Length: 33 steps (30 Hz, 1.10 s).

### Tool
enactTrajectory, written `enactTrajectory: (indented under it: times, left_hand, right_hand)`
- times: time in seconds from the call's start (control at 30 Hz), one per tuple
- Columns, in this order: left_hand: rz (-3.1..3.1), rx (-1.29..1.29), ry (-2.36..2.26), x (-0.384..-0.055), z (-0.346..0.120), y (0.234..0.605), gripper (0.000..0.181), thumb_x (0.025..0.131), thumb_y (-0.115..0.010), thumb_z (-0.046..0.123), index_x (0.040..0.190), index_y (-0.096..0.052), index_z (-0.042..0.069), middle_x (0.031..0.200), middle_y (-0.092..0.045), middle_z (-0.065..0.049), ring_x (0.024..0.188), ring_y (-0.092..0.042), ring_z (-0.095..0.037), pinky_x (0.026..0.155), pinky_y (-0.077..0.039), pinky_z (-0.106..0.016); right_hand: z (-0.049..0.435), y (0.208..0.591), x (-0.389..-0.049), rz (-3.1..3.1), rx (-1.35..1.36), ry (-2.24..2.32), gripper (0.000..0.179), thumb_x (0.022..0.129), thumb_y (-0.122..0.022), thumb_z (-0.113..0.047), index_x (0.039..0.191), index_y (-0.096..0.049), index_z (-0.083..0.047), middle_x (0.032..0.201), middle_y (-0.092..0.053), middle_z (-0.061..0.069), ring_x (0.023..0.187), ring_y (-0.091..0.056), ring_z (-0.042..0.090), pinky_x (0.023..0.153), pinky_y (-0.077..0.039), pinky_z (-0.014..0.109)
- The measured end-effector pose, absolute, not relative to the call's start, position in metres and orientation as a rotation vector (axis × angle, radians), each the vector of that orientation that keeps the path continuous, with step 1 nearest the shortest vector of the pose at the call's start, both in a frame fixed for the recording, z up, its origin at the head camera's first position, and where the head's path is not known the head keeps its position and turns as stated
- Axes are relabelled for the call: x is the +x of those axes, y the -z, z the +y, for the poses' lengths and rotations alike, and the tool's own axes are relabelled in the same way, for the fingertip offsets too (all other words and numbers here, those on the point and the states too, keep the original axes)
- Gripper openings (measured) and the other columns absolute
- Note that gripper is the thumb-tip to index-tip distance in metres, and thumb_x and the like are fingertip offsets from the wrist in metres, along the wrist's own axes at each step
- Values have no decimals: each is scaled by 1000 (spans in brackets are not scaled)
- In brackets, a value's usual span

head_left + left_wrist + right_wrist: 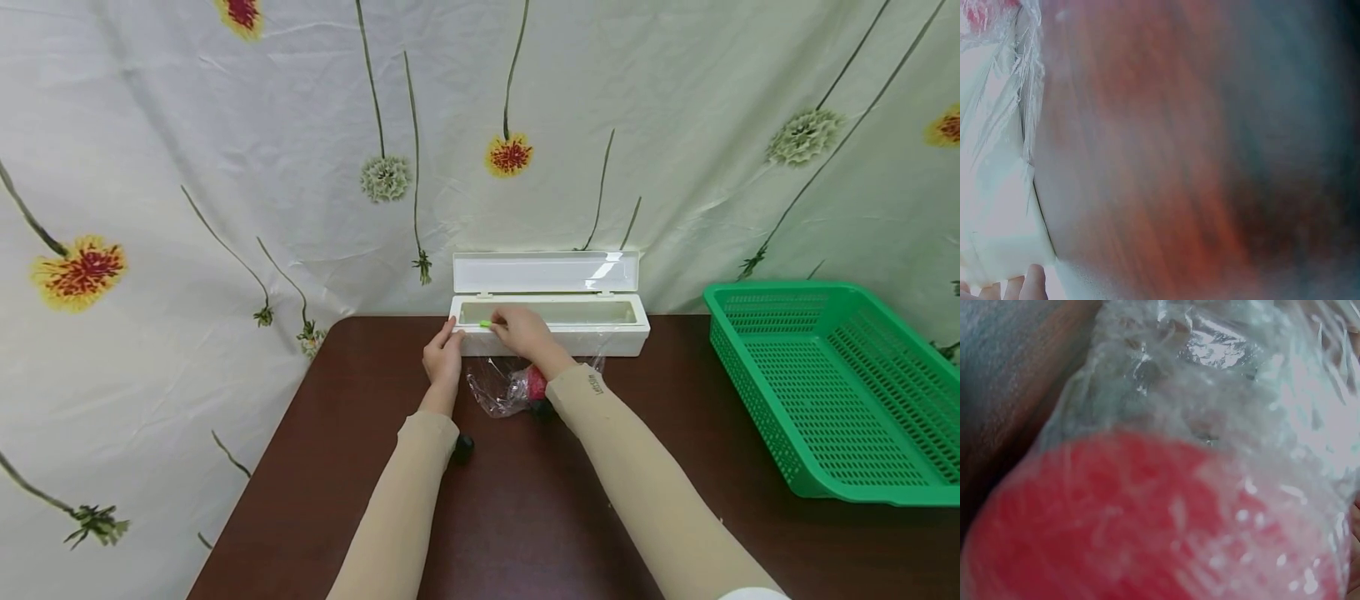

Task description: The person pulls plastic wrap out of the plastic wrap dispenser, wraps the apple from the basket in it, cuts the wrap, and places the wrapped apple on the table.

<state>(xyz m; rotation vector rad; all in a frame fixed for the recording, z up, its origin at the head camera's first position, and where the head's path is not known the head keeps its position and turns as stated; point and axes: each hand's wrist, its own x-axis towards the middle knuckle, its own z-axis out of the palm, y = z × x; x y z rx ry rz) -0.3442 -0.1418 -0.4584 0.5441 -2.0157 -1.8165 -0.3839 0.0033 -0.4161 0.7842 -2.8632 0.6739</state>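
The right hand point(522, 332) seems to pinch the green piece point(485, 324) at the front of the white box point(622, 342), while the left hand point(442, 360) grips its left end. Better keep this end steady, guiding the piece gently.

Evenly lit in the head view, mostly crisp, with glare toward the right of the raised lid point(525, 273). Blurred in the 2 wrist views: smeared over the tabletop point(1141, 150), washed out on the white box point(1007, 247), speckled with highlights across plastic point(1210, 394).
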Motion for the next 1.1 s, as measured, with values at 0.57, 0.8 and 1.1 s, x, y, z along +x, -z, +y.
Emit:
enactTrajectory:
  times: [0.57,0.8,1.1]
  left_hand:
    - [-2043,556,1835,-344,-142,458,36,88,-62,25,124,-63,24,134,-53,4,128,-43,-17,105,-34,-31]
    - [-2044,567,1830,-343,-142,458,35,88,-63,25,123,-63,25,133,-53,6,127,-44,-17,104,-34,-31]
    - [-2048,559,1841,-342,-143,458,36,89,-62,25,125,-62,24,135,-52,3,129,-42,-17,105,-33,-33]
  right_hand:
    - [13,411,-380,-2872,821,-682,21,95,-57,-22,106,-64,-5,102,-67,9,95,-62,24,88,-48,38]
    - [16,412,-380,-2875,821,-675,22,95,-56,-22,107,-64,-5,103,-67,9,97,-62,24,89,-47,38]
    - [19,412,-381,-2895,807,-681,23,95,-56,-23,109,-63,-6,106,-66,9,100,-61,24,91,-46,37]
